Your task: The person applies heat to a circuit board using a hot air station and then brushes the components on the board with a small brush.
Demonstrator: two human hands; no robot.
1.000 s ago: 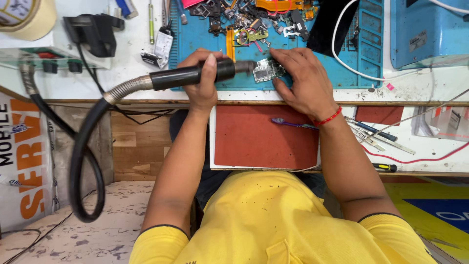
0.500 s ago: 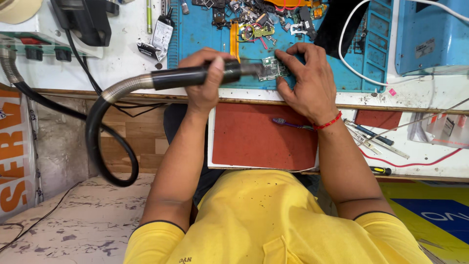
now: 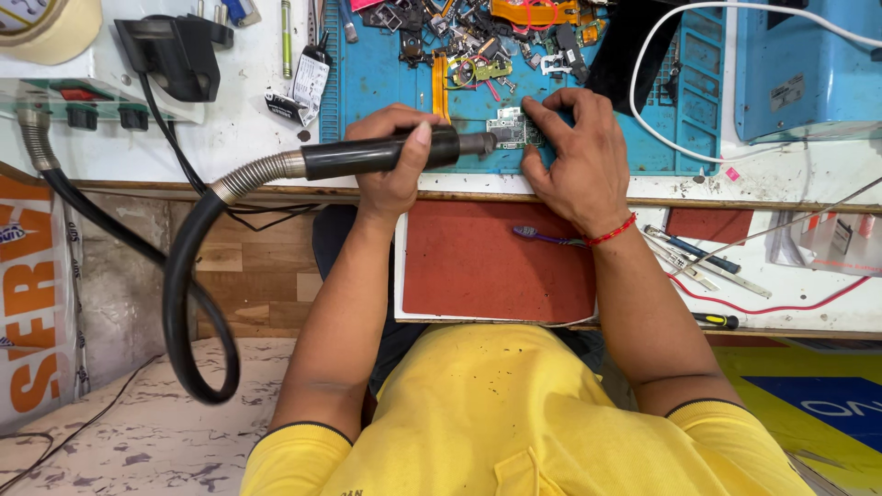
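Note:
My left hand (image 3: 393, 161) grips the black handle of a hot-air wand (image 3: 354, 154), which lies sideways with its metal nozzle touching a small green circuit board (image 3: 510, 129). A black corrugated hose (image 3: 188, 294) runs from the wand down past the bench edge. My right hand (image 3: 574, 152) rests on the blue work mat (image 3: 386, 69), fingertips pressing the right side of the board. A red thread band circles that wrist.
Loose phone parts and flex cables (image 3: 487, 37) are piled at the mat's far side. A red pull-out tray (image 3: 501, 262) holds a purple toothbrush (image 3: 547, 238). Tweezers and screwdrivers (image 3: 698, 262) lie to the right, a black adapter (image 3: 175, 55) and tape roll (image 3: 41, 28) to the left.
The view has shifted slightly. Both hands hold nearly the same pose, the wand nozzle still at the board.

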